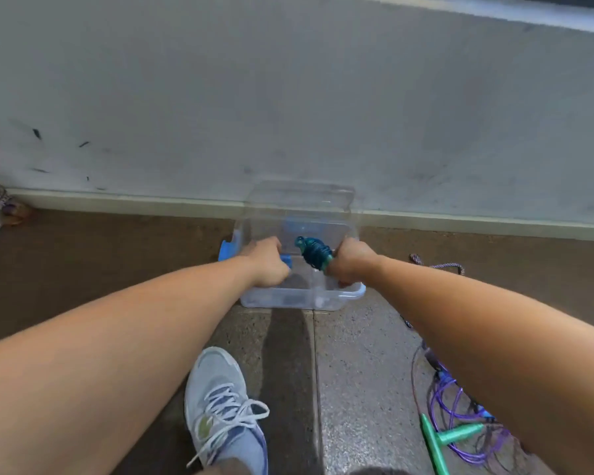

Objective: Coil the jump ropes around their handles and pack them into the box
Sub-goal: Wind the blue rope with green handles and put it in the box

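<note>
A clear plastic box [290, 298] with blue latches stands on the floor by the wall, its lid tilted up behind it. My right hand [348, 262] grips a jump rope bundle [314, 252], teal rope coiled round green handles, over the open box. My left hand [266, 262] grips a blue latch [286, 260] on the box's left rim. A purple jump rope [450, 409] with green handles [450, 438] lies loose on the floor at the lower right.
A grey wall [288, 97] with a pale skirting board runs just behind the box. A braided rope [439, 267] lies right of the box. My grey sneaker [220, 406] is on the floor in front. Small objects [0, 204] sit at the far left.
</note>
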A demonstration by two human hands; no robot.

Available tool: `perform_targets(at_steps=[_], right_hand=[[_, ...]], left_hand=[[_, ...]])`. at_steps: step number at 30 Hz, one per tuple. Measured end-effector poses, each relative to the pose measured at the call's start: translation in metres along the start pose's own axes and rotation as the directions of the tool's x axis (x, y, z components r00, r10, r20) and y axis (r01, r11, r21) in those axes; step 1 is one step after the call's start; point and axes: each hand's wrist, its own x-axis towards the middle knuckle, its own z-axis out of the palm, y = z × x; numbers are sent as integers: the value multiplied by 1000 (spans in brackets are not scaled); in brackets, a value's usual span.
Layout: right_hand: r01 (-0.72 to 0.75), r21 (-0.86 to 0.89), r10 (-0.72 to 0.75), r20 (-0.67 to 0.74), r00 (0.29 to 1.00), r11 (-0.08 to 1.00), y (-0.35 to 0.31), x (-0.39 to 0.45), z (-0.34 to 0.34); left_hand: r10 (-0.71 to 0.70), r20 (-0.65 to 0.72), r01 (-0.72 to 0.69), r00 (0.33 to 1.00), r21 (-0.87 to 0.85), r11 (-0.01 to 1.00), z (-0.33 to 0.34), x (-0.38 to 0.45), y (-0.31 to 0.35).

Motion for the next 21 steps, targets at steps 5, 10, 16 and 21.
perform_targets(at_steps=[5,10,16,21], right_hand=[[-131,178,114,104,988,975,-4,33,35],[-245,375,219,111,969,894,1,64,52],[-363,630,327,178,928,687,2,92,64],[-409,719,411,186,893,562,8,100,75]], left_hand=[[11,202,-37,979,125,991,39,30,-19],[-32,205,-21,978,254,967,71,58,-20],[-55,217,-58,975,481,875,80,67,-18],[-81,217,-32,973,475,880,81,68,-19]])
